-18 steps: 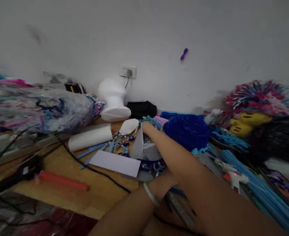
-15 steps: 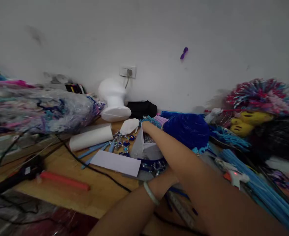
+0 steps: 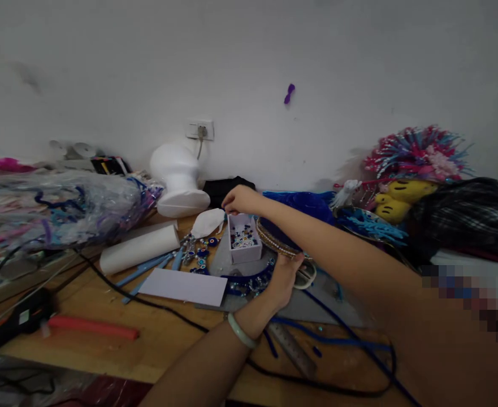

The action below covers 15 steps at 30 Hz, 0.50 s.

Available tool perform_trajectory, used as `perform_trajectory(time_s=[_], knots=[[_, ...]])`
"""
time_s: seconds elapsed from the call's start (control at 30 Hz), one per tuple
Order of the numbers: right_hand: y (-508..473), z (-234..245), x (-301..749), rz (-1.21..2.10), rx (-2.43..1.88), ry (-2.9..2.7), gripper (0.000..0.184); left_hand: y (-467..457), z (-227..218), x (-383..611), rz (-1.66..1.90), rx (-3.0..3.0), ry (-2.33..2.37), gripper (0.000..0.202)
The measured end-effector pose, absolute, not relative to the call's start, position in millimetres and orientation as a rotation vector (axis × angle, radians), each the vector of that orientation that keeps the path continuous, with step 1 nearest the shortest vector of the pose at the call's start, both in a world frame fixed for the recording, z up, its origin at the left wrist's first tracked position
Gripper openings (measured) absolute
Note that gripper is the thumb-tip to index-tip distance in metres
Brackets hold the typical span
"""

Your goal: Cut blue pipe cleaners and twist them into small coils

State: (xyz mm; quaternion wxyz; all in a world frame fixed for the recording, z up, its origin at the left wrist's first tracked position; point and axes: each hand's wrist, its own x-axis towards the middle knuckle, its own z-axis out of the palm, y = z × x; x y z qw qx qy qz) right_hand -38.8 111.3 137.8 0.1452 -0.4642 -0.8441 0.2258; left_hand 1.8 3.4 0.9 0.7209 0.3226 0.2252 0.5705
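Note:
My right hand (image 3: pixel 239 199) hovers just over the far edge of a small white box of beads (image 3: pixel 243 244), its fingers pinched together; what they hold is too small to see. My left hand (image 3: pixel 288 272), with a pale green bangle at the wrist, grips the near rim of a dark blue headpiece with a beaded gold edge (image 3: pixel 275 238), tilted right beside the box. Loose blue beads (image 3: pixel 202 252) and a blue beaded strand (image 3: pixel 249 282) lie in front of the box on the wooden table (image 3: pixel 172 333).
A white foam head (image 3: pixel 177 180), a white roll (image 3: pixel 139 247), a paper sheet (image 3: pixel 183 286), black cables (image 3: pixel 121 285), a red stick (image 3: pixel 91 327) and a bag of pipe cleaners (image 3: pixel 57 204) lie to the left. A ruler (image 3: pixel 293 350), colourful headpieces (image 3: pixel 416 154) and plaid cloth (image 3: pixel 469 215) crowd the right.
My right hand has drawn back from behind the box to just above it. The box now stands open to view, and the blue headpiece is tipped up at my left hand.

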Motion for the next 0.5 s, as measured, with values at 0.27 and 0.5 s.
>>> perform_trajectory(time_s=[0.27, 0.5], knots=[[-11.9, 159.3, 118.3, 1.791, -0.821, -0.865, 0.02, 2.9, 13.1, -4.0, 1.304, 0.697, 0.418, 0.042], [-86.3, 76.9, 220.0, 1.286, -1.473, -0.924, 0.034, 1.1, 14.3, -7.2, 1.347, 0.609, 0.436, 0.035]])
